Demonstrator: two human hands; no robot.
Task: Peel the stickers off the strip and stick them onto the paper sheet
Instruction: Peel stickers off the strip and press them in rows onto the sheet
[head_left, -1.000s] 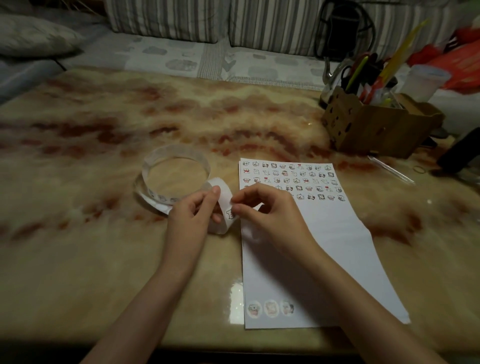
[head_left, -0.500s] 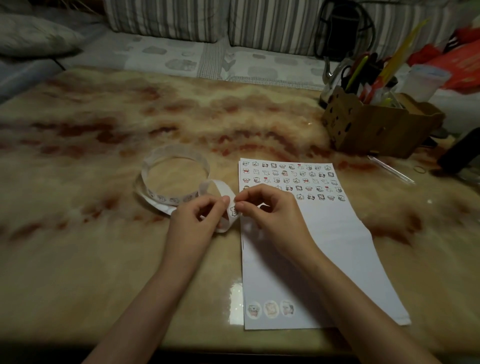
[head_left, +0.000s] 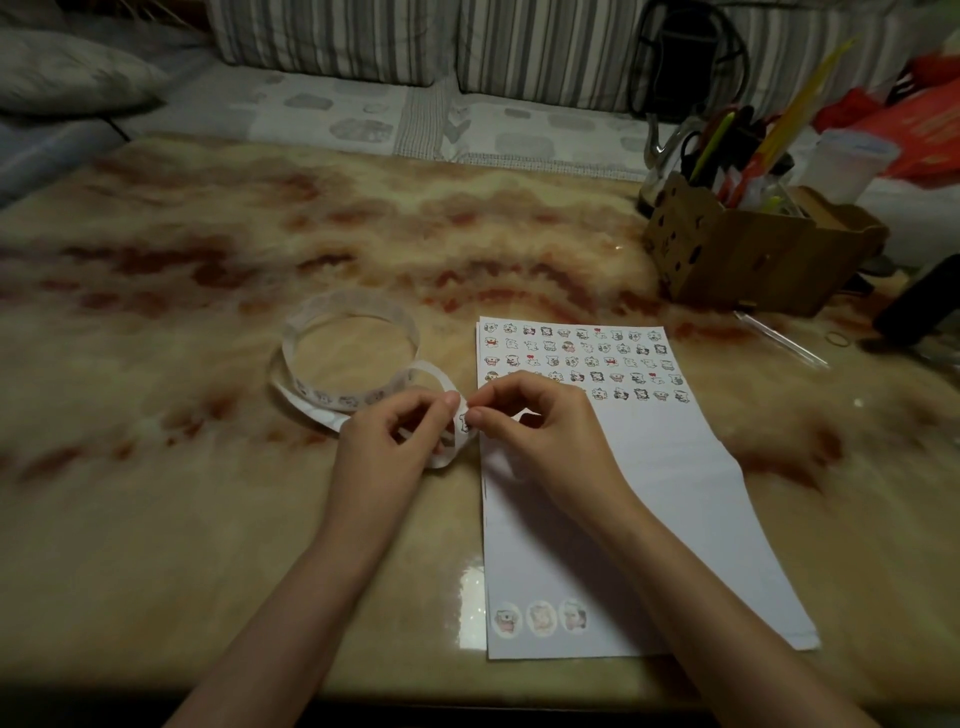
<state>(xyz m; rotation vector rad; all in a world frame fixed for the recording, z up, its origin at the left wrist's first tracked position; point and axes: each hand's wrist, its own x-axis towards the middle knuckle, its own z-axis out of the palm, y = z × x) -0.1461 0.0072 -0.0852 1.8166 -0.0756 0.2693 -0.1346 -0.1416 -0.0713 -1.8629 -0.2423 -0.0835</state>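
Frame centre: left hand (head_left: 387, 441) and right hand (head_left: 540, 436) pinch the coiled white sticker strip (head_left: 337, 399) beside the white paper sheet (head_left: 649, 493); print illegible.

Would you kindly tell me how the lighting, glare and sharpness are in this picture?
Head view: dim, warm light throughout; a bright glare patch on the table beside the sheet's near left edge; the table's left side looks smeared, while the left hand, right hand and strip are fairly sharp; the wide-angle lens bends the table's edges slightly.
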